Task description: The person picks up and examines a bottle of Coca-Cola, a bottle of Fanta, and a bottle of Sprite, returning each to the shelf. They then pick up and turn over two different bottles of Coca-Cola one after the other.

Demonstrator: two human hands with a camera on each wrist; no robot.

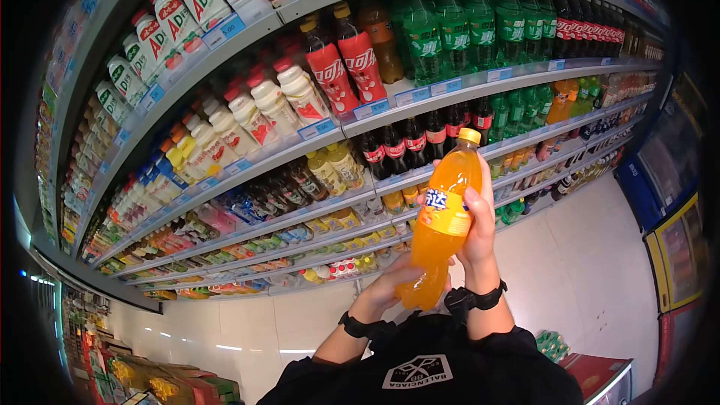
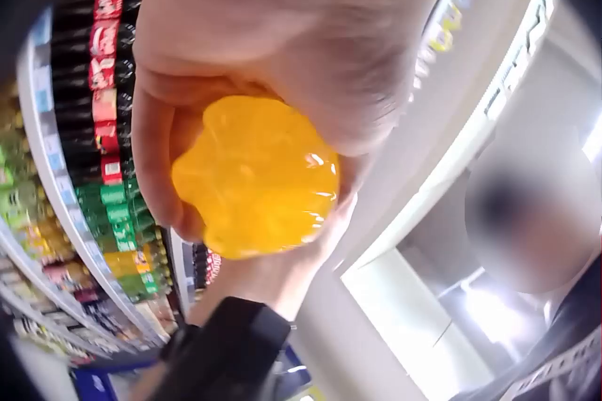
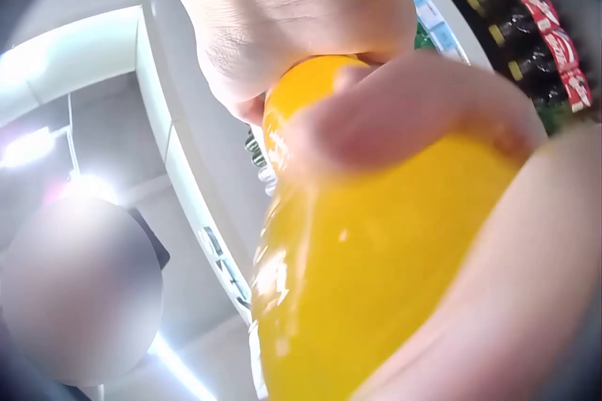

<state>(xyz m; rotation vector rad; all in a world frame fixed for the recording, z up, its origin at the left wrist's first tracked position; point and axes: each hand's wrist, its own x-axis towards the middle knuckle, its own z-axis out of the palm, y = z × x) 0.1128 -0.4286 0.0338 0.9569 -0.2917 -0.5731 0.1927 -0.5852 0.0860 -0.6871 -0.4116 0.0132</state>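
A large plastic bottle of orange Fanta soda (image 1: 444, 217) with a yellow cap and yellow label tilts in front of the person's chest, cap end toward the shelves. High on its side, the right hand (image 1: 481, 217) grips it, thumb across the edge of the label. Down at the base, the left hand (image 1: 384, 285) holds the bottle. The left wrist view looks onto the ridged bottle base (image 2: 254, 180), with left-hand fingers (image 2: 155, 152) curled about it. Orange bottle wall (image 3: 348, 260) fills the middle of the right wrist view, partly covered by blurred fingers.
Curved store shelves (image 1: 416, 109) carry rows of cola bottles (image 1: 352, 60), green soda bottles (image 1: 454, 30) and white milk-drink bottles (image 1: 259, 101). Blue price tags line the shelf edges. Freezer cabinets (image 1: 675, 247) stand at the right; boxed goods (image 1: 165, 386) sit at lower left on the tiled floor.
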